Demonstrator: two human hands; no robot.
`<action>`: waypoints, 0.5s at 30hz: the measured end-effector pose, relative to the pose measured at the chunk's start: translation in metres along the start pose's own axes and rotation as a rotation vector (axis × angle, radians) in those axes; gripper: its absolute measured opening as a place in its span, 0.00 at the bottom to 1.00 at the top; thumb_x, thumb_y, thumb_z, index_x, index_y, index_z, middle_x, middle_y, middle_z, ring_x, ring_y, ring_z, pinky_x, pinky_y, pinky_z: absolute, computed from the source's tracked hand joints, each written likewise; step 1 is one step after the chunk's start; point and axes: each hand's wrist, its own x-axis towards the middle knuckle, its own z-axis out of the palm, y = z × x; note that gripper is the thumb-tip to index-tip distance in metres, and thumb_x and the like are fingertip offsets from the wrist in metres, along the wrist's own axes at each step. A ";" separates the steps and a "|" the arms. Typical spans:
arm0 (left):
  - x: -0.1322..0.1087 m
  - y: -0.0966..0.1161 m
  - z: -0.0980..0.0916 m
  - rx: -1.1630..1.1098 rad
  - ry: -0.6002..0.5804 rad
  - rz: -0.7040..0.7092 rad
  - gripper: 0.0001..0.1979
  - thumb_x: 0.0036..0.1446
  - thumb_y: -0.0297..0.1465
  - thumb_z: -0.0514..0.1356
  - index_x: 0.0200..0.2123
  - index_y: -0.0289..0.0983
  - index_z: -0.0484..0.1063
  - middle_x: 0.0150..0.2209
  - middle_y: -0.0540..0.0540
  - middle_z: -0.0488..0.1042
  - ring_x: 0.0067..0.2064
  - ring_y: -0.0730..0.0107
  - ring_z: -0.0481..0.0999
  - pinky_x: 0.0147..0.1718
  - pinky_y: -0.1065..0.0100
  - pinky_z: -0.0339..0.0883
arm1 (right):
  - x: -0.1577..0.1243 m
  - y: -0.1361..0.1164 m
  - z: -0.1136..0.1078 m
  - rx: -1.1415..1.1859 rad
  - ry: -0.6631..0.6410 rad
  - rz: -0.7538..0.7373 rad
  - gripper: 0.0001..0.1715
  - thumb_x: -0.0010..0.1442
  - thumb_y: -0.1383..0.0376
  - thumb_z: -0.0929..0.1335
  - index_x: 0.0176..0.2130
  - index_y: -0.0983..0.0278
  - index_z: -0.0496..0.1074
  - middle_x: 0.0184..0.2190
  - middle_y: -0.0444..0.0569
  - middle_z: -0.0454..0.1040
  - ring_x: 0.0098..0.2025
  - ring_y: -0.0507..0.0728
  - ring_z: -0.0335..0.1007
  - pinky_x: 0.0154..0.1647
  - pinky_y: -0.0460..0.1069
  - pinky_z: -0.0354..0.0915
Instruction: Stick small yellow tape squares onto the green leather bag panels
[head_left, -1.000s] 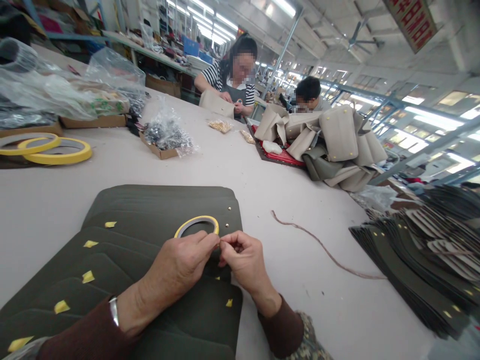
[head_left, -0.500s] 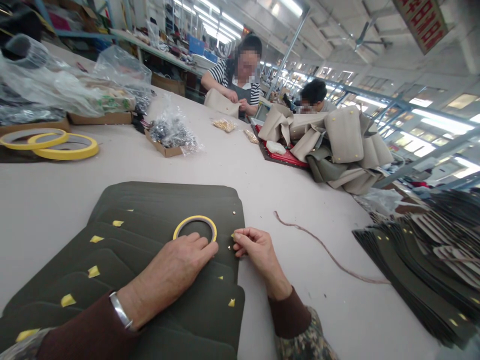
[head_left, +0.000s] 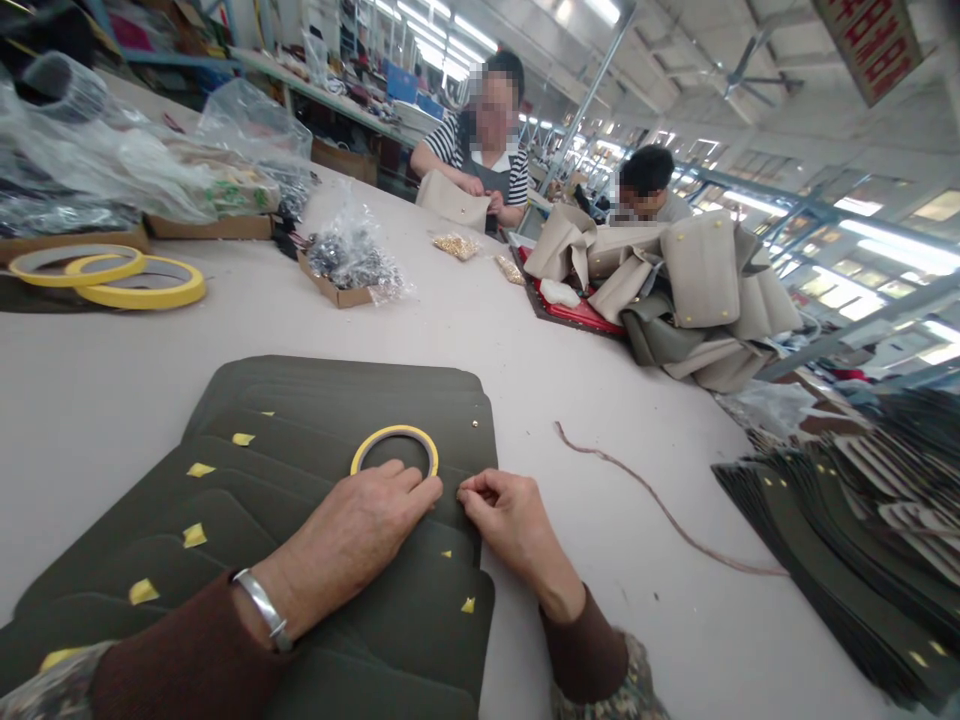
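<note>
The pale table (head_left: 525,365) bears dark panels (head_left: 337,400) and cord (head_left: 662,512).

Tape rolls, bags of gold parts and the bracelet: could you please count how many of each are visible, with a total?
Tape rolls: 3, one of them at the left hand
Bags of gold parts: 2
Bracelet: 1
Total: 6

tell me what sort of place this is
Probably a workshop or factory floor, perhaps for bags: there's a heap of beige pieces, a stack of dark panels, and a person in stripes handling a pale piece.
</note>
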 end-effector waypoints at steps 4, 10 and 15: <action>-0.001 0.001 -0.001 0.023 0.023 0.012 0.05 0.63 0.25 0.56 0.36 0.40 0.69 0.33 0.49 0.72 0.35 0.64 0.69 0.33 0.63 0.62 | 0.000 0.001 -0.001 -0.076 0.029 -0.006 0.07 0.55 0.69 0.69 0.37 0.63 0.76 0.22 0.43 0.76 0.25 0.53 0.71 0.28 0.46 0.62; -0.002 0.001 -0.002 0.036 0.045 0.013 0.05 0.62 0.25 0.56 0.36 0.40 0.69 0.32 0.49 0.72 0.34 0.64 0.70 0.32 0.63 0.62 | -0.011 0.009 -0.007 0.063 0.038 0.038 0.05 0.59 0.64 0.69 0.32 0.63 0.74 0.22 0.43 0.75 0.23 0.53 0.70 0.26 0.46 0.63; -0.001 0.002 -0.003 0.037 0.032 0.007 0.05 0.63 0.25 0.55 0.36 0.40 0.69 0.33 0.49 0.73 0.34 0.64 0.71 0.33 0.63 0.64 | -0.016 0.006 0.005 -0.155 0.115 -0.116 0.07 0.61 0.67 0.68 0.32 0.62 0.78 0.30 0.49 0.79 0.32 0.56 0.74 0.36 0.48 0.64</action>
